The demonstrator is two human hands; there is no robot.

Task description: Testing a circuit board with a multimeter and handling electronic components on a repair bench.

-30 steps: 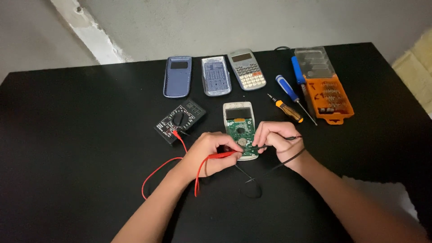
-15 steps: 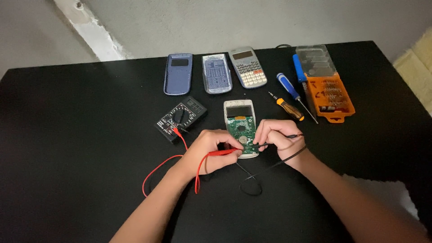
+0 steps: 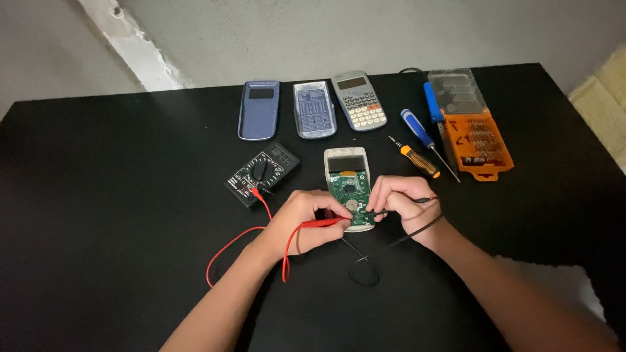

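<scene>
An opened calculator [image 3: 349, 186] lies on the black table [image 3: 117, 195] with its green circuit board facing up. My left hand [image 3: 306, 218] pinches a red multimeter probe [image 3: 323, 223] with its tip at the board's lower edge. My right hand [image 3: 398, 199] grips a black probe [image 3: 377, 213] that points at the same spot from the right. The red lead [image 3: 238, 241] and the black lead [image 3: 375, 251] run across the table. The red lead reaches a black multimeter [image 3: 263, 174] left of the calculator.
At the table's far side lie a blue calculator cover [image 3: 259, 109], a grey-blue keypad part [image 3: 314, 109] and a whole grey calculator [image 3: 358, 101]. To the right are a blue screwdriver [image 3: 417, 128], a yellow-black screwdriver [image 3: 417, 160] and an orange bit case [image 3: 473, 133] with a clear lid.
Both hands hold the probes on the board's lower edge as before. Only the camera view has shifted slightly.
</scene>
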